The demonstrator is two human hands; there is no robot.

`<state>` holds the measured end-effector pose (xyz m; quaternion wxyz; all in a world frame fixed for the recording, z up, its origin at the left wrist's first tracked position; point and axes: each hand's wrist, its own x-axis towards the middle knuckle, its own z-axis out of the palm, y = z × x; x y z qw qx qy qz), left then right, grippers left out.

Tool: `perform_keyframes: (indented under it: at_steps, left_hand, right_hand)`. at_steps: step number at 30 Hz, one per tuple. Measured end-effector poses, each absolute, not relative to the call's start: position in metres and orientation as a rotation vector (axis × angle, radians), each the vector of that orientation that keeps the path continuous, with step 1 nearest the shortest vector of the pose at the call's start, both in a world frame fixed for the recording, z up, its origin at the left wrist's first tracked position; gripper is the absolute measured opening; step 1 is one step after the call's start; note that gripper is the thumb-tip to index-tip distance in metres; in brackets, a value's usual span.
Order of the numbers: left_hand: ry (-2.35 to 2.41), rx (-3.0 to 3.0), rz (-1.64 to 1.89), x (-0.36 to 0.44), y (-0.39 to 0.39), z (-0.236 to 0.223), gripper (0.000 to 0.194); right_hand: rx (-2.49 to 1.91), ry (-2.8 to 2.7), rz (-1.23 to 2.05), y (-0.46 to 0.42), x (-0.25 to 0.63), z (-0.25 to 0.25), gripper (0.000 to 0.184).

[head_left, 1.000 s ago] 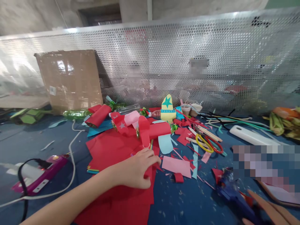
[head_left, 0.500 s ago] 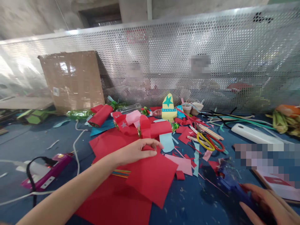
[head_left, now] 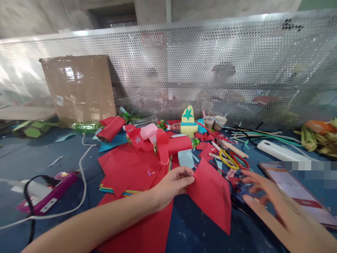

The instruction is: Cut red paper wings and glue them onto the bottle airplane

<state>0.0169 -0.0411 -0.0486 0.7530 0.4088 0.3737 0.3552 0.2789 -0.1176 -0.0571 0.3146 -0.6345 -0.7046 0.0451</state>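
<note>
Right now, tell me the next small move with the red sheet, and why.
Perhaps bring the right hand over to steady the red sheet: only the left hand pinches it, at one edge, while the right hand is open near the blue tool.

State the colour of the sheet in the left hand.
The sheet is red, as the head view shows.
</note>
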Motion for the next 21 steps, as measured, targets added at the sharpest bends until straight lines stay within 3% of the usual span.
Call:
perform_keyframes:
  at_steps: [4, 8, 12, 16, 18, 21]
  left_hand:
    - [0.746, 0.895, 0.823, 0.016, -0.047, -0.054, 0.036]
    - [0.8, 0.927, 0.837, 0.013, -0.049, -0.062, 0.03]
    - [0.781, 0.979, 0.809, 0.011, -0.049, -0.067, 0.027]
    - [0.658, 1.044, 0.776, 0.012, -0.051, -0.063, 0.033]
    - [0.637, 1.126, 0.71, 0.013, -0.053, -0.061, 0.031]
    - [0.685, 1.172, 0.679, 0.015, -0.054, -0.059, 0.031]
  right_hand:
    - [-1.671, -1.781, 0.553, -0.088, 0.239, -0.046, 0.071]
    - [-1.574, -1.562, 0.857, -0.068, 0.233, -0.05, 0.06]
    - [-1.478, -1.48, 0.913, -0.075, 0.241, -0.053, 0.044]
    - [-1.395, -1.552, 0.735, -0.091, 0.237, -0.054, 0.03]
    - [-1.384, -1.561, 0.7, -0.096, 0.234, -0.054, 0.028]
    - [-1.362, -1.418, 0.933, -0.099, 0.231, -0.054, 0.035]
